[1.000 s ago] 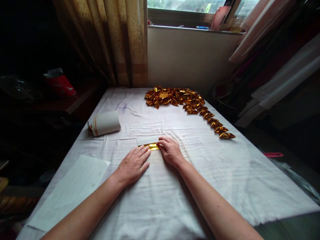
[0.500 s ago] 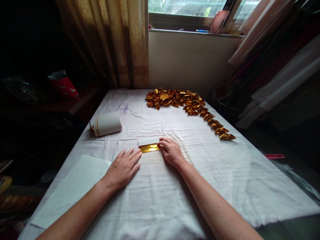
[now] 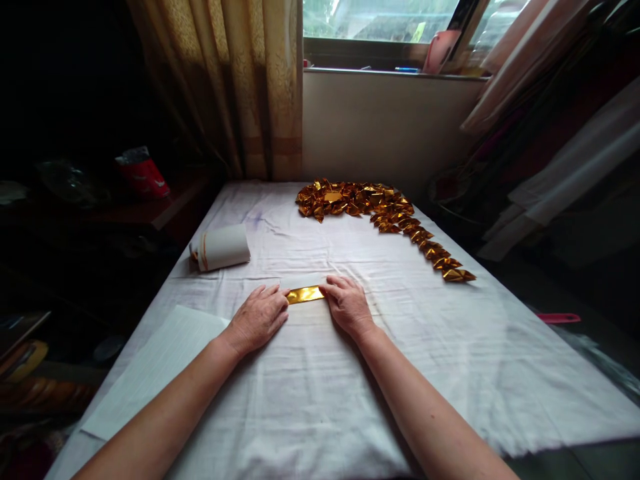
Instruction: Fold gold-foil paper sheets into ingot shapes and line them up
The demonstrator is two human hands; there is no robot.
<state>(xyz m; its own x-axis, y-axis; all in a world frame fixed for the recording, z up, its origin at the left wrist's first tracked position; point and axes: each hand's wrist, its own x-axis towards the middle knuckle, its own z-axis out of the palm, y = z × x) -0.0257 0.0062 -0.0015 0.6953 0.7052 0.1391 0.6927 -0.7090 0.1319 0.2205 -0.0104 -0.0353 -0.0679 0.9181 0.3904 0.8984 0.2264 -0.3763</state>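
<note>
A narrow folded strip of gold foil paper (image 3: 305, 294) lies flat on the white cloth (image 3: 350, 373) in front of me. My left hand (image 3: 257, 317) lies palm down, fingers together, with the fingertips pressing the strip's left end. My right hand (image 3: 347, 305) rests with bent fingers on the strip's right end. Neither hand has lifted the strip off the cloth.
A long curved row of folded gold paper pieces (image 3: 380, 210) runs from the far middle to the right edge. A white paper roll (image 3: 223, 247) lies at the left, a lined white sheet (image 3: 160, 360) near the front left. Curtain, window sill and dark clutter surround the table.
My left hand drew back to the left, then returned to the strip's left end. The white flap behind the gold strip is now folded out of sight. My right hand stayed put.
</note>
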